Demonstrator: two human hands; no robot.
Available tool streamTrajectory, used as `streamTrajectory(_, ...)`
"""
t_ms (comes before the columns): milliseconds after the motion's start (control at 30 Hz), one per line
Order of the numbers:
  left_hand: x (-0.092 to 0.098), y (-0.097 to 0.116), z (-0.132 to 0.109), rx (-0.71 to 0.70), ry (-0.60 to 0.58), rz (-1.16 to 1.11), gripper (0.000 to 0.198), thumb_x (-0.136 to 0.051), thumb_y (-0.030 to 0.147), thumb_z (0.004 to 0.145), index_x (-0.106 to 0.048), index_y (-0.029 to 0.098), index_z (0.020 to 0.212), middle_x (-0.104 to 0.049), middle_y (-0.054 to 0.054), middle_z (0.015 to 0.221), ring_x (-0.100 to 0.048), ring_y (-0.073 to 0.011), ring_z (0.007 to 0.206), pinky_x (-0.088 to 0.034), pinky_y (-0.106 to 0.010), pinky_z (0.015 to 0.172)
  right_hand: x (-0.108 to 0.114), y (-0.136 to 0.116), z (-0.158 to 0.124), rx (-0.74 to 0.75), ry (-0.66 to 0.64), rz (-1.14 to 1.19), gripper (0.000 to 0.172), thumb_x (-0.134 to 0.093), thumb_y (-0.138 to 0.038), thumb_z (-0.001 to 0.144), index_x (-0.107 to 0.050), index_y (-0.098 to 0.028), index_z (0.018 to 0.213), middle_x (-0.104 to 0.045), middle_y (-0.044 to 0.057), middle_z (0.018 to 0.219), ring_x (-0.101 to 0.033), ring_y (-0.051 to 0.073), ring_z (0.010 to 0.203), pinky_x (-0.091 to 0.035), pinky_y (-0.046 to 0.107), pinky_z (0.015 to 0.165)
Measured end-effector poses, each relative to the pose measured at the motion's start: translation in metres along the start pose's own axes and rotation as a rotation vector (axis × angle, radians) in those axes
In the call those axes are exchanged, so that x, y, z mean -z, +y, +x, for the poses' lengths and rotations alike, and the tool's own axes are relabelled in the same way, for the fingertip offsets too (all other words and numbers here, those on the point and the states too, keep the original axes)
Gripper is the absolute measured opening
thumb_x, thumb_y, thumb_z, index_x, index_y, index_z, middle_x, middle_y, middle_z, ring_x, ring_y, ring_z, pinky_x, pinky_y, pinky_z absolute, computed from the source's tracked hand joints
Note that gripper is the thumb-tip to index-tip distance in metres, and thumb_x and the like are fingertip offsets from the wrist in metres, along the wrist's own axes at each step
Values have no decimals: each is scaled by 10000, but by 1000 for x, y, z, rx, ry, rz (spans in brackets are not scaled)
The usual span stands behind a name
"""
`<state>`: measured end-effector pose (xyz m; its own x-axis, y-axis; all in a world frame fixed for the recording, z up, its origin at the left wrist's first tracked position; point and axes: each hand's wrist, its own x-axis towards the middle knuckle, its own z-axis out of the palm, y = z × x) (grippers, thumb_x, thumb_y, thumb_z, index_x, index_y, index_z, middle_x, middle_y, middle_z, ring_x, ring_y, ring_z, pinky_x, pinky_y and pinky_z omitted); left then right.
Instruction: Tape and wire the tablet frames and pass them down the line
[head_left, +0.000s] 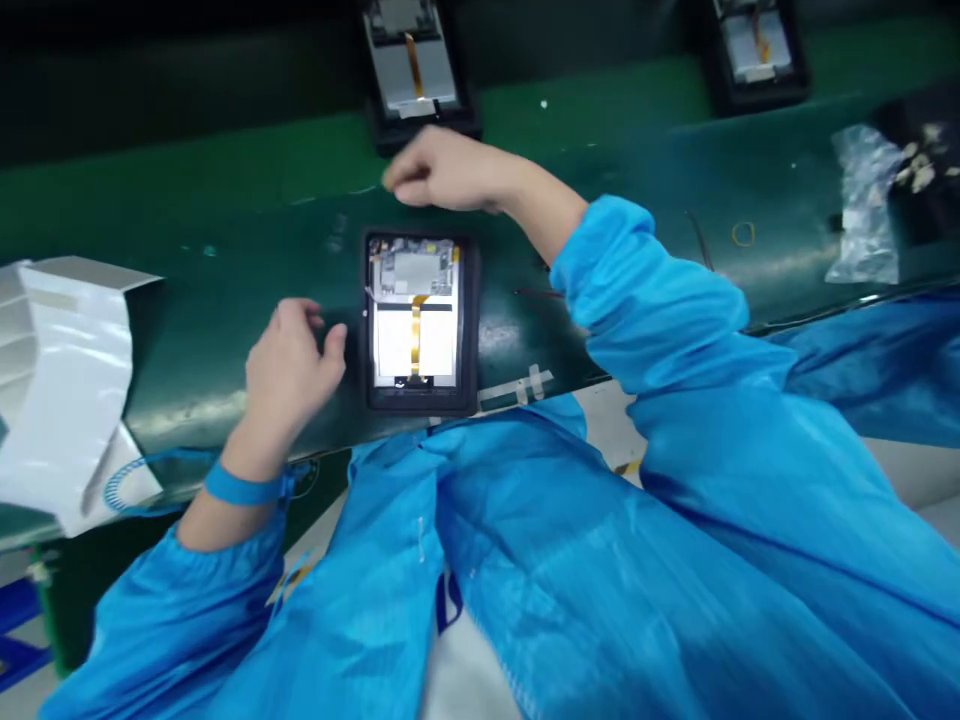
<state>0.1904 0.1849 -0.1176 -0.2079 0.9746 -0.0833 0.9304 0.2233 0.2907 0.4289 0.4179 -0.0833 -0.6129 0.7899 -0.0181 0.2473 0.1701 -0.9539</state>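
An opened tablet-like device point(436, 345) lies in a black frame near the front edge of the green table, its circuit board and an orange ribbon cable showing. Left of it, my left hand point(289, 360) hovers with thumb and fingers apart, holding nothing. A blue wrist strap is around that wrist. My right hand point(442, 170) is above the device's far edge, fingers curled and pressed together; anything between the fingertips is too small to make out. Just beyond it sits a second black-framed device point(439, 75).
A third framed device point(757, 45) is at the back right. White sheets point(71, 370) lie at the left edge. A clear plastic bag point(866, 205), a yellow rubber band point(743, 234) and tweezers-like thin tools point(701, 240) are on the right.
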Motion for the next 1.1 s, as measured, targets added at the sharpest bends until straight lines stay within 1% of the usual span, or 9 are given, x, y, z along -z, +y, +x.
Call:
streamTrajectory(67, -12, -7, -2, 29, -68, -75, 361, -632, 303, 923, -544, 185, 1253, -739, -67, 1019, -723, -299, 876, -511, -382, 751, 8, -21, -3, 150, 39, -378, 92, -704, -121, 916, -735, -73, 987, -623, -86, 891, -635, 91, 1007, -444, 300, 1004)
streamTrajectory(133, -20, -7, -14, 48, -78, -181, 386, -651, 310, 908, -503, 208, 1250, -726, -16, 925, -695, -243, 726, -494, -346, 679, 13, -32, -40, 258, 34, -693, 94, -641, -105, 978, -730, -109, 1008, -684, -26, 977, -631, 121, 961, -465, 302, 933)
streamTrajectory(233, -26, -1, -31, 72, -2, -309, 457, -688, 290, 847, -481, 201, 1244, -711, -14, 950, -622, -187, 653, -489, -332, 628, 16, -14, -119, 66, 83, -892, 202, -568, -42, 950, -679, -185, 860, -709, 46, 895, -641, 220, 899, -504, 399, 886)
streamTrajectory(367, -22, 16, -32, 12, 130, -360, 342, -626, 295, 928, -548, 168, 1236, -629, -93, 1168, -599, -183, 846, -448, -361, 694, 3, 42, -179, -111, 137, -984, 127, -583, -150, 973, -683, -198, 1035, -704, 140, 1123, -600, 372, 1169, -489, 565, 986)
streamTrajectory(500, -24, 51, -17, -211, 221, -479, 127, -667, 246, 889, -624, 177, 987, -610, -23, 918, -532, -139, 690, -417, -323, 629, -14, 75, -181, -108, 153, -966, 169, -559, -178, 992, -701, -197, 1082, -692, 151, 1152, -563, 380, 1193, -453, 576, 1007)
streamTrajectory(600, -35, 88, -7, -323, 111, -504, 46, -652, 214, 886, -631, 192, 921, -623, 6, 796, -515, -125, 610, -426, -308, 619, -17, 82, -181, -49, 142, -898, 214, -500, -216, 1043, -713, -210, 1022, -692, 128, 1109, -571, 345, 1142, -448, 530, 986)
streamTrajectory(733, -52, 136, 9, -448, -59, -485, 58, -644, 150, 890, -656, 189, 932, -626, -2, 772, -535, -143, 639, -422, -311, 662, -14, 88, -190, 121, 252, -766, 314, -438, -349, 1110, -723, -236, 1045, -683, 103, 1119, -581, 290, 1073, -454, 480, 971)
streamTrajectory(900, -59, 171, 34, -339, -281, -647, 56, -650, 182, 926, -687, 174, 885, -642, 0, 720, -541, -140, 611, -381, -281, 600, -11, 90, -197, 225, 289, -712, 386, -363, -407, 1131, -700, -234, 1058, -689, 98, 1104, -581, 282, 1050, -442, 510, 982)
streamTrajectory(1100, -51, 182, 43, -233, -429, -825, 141, -652, 108, 878, -655, 164, 749, -524, 20, 584, -447, -103, 535, -325, -229, 530, -11, 90, -199, 217, 255, -682, 387, -357, -446, 1122, -674, -235, 1051, -679, 97, 1077, -584, 299, 1064, -425, 579, 1029)
